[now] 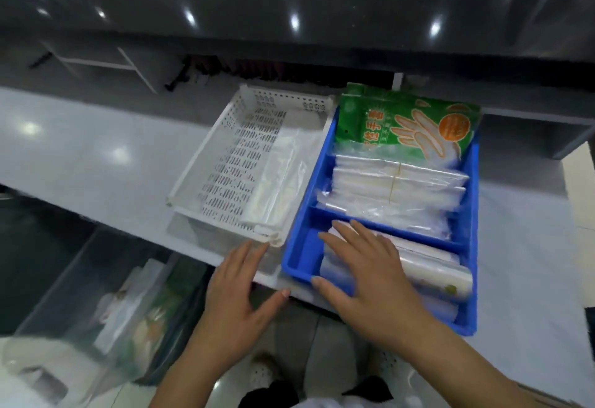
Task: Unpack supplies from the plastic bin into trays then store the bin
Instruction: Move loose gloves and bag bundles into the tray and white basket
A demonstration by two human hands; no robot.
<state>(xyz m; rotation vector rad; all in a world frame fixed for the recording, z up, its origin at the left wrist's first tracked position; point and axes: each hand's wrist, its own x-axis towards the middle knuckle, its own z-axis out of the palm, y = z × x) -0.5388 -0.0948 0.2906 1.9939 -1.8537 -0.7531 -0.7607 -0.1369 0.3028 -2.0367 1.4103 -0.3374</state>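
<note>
The right hand [370, 282] lay flat, fingers straight, on glossy clear packets [428, 274] in the near compartment of the blue plastic tray [297, 240]. Beyond it stood a green glove packet [402, 124]. The left hand [236, 295] was open, holding nothing, just before the white perforated tray [225, 162]. Lower left of it sat the transparent plastic bin [74, 282].

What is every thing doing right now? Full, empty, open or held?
blue tray: divided, both sections packed with clear packets.
green glove packet: propped at the blue tray's far end.
white perforated tray: mostly bare, plastic packets along its right side.
clear plastic bin: open, supplies inside.
right hand: flat on packets.
left hand: open, holding nothing.
</note>
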